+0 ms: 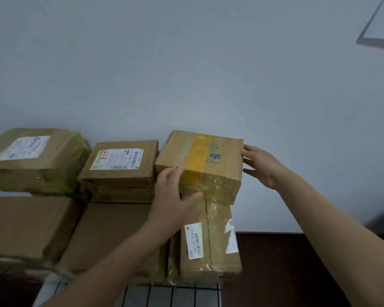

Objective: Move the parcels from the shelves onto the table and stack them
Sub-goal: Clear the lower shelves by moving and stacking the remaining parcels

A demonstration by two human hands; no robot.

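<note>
Here, the yellow-taped parcel [206, 160] sits on top of a long parcel [211, 238] with a white label, at the right end of the stacks against the wall [186, 63]. Both hands are released and flat against it. The left hand [175, 191] presses its front left corner with straight fingers and a spread thumb. The right hand [262, 167] touches its right side with straight fingers. Just left stands a labelled parcel [120, 165], then a green-taped parcel [33, 158], each on a larger box. The dark table [275, 262] shows at right.
</note>
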